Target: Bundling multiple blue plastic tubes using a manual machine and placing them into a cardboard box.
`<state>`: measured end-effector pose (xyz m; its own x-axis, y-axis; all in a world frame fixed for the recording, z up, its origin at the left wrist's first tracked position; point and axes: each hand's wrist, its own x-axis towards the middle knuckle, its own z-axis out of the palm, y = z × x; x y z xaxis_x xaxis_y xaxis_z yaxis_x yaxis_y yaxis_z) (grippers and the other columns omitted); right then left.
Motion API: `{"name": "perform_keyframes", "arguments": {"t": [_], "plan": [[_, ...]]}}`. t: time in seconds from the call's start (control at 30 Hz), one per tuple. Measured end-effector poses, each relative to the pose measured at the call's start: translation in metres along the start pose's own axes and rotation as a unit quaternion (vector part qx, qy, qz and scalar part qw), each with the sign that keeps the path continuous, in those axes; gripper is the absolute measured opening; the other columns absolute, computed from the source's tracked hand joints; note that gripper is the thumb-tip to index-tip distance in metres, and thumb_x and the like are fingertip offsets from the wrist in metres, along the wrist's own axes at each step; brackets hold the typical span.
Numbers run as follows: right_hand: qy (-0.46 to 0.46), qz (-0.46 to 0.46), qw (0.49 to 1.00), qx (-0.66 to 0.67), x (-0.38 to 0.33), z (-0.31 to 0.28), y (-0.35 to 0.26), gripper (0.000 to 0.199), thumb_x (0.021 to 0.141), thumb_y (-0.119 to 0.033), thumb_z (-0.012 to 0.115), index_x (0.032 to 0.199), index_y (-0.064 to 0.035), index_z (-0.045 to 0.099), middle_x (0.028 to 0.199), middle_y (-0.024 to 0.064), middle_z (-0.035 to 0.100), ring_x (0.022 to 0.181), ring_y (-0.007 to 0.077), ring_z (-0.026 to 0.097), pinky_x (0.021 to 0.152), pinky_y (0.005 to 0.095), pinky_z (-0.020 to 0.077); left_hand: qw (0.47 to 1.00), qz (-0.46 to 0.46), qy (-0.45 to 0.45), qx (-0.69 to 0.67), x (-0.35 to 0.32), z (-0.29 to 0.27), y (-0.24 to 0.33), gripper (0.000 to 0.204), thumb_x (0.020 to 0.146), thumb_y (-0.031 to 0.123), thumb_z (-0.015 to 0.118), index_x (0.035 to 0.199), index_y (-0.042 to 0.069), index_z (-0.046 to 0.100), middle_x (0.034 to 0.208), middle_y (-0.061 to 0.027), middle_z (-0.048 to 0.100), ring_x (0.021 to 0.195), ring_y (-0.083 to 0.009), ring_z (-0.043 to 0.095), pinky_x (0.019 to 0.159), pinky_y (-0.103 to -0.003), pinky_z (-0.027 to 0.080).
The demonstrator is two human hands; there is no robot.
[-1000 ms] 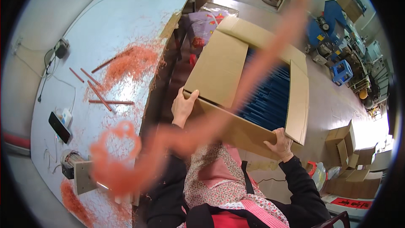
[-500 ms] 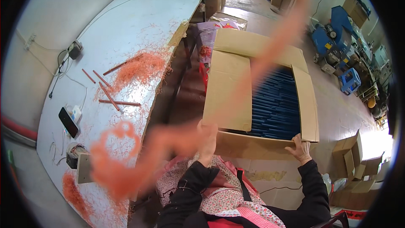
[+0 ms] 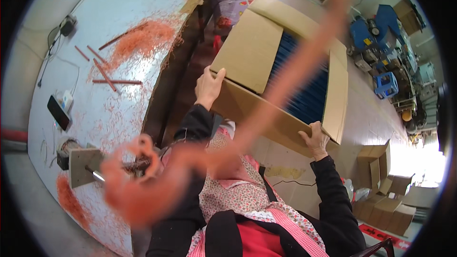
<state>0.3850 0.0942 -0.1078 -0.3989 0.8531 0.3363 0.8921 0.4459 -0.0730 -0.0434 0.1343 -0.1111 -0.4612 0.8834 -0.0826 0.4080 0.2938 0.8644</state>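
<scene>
An open cardboard box (image 3: 238, 102) stands in front of me, packed with slender dark blue sticks (image 3: 304, 107). Its left flap (image 3: 250, 50) lies over part of them. My left hand (image 3: 208, 86) grips the near left corner, thumb on top. At the near right corner my right hand (image 3: 316, 140) is closed over the box edge, its thumb on the near side. A blurred orange-red strand (image 3: 297, 64) hangs close before the view and covers part of the box, the sticks and my left sleeve.
On the white table (image 3: 119, 0) at left lie orange-red shavings (image 3: 147, 38), several reddish-brown sticks (image 3: 116, 82), a phone (image 3: 58, 113) and a small motorised device (image 3: 78, 164). Blue machinery (image 3: 376, 31), a blue stool (image 3: 386, 84) and empty cartons (image 3: 385, 181) stand at right.
The box has turned in the view and sits further left and higher, with both hands on it. My left hand has shifted from the near edge to the left corner. The whole view has swung.
</scene>
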Motion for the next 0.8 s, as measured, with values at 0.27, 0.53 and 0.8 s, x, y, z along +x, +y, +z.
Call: {"name": "perform_keyframes", "arguments": {"t": [0.27, 0.53, 0.8], "plan": [[-0.026, 0.092, 0.979, 0.181, 0.004, -0.034, 0.006, 0.042, 0.075, -0.024, 0.073, 0.108, -0.0062, 0.054, 0.100, 0.0087, 0.056, 0.098, 0.0267, 0.055, 0.087, 0.0387, 0.0427, 0.980, 0.071, 0.168, -0.074, -0.071, -0.009, -0.040, 0.052, 0.096, 0.026, 0.055, 0.132, -0.008, 0.043, 0.118, -0.0185, 0.059, 0.107, -0.0260, 0.057, 0.093, -0.033, 0.044], [-0.091, 0.286, 0.953, -0.039, -0.022, -0.066, 0.170, 0.051, 0.085, -0.035, 0.064, 0.121, -0.0004, 0.052, 0.118, 0.0188, 0.056, 0.115, 0.0346, 0.051, 0.099, 0.0407, 0.0384, 0.925, 0.292, 0.187, 0.155, -0.169, -0.060, 0.002, 0.036, 0.083, 0.018, 0.067, 0.114, 0.002, 0.059, 0.108, -0.0150, 0.060, 0.104, -0.0344, 0.055, 0.092, -0.044, 0.043], [-0.172, 0.411, 0.889, 0.107, 0.017, -0.064, 0.111, 0.063, 0.083, -0.035, 0.066, 0.131, -0.0003, 0.045, 0.128, 0.0239, 0.052, 0.120, 0.0373, 0.048, 0.098, 0.0423, 0.0405, 0.961, 0.196, -0.132, 0.143, -0.201, -0.001, -0.030, 0.018, 0.080, 0.018, 0.069, 0.093, 0.005, 0.066, 0.083, -0.0102, 0.064, 0.075, -0.0273, 0.062, 0.066, -0.039, 0.048]]}}
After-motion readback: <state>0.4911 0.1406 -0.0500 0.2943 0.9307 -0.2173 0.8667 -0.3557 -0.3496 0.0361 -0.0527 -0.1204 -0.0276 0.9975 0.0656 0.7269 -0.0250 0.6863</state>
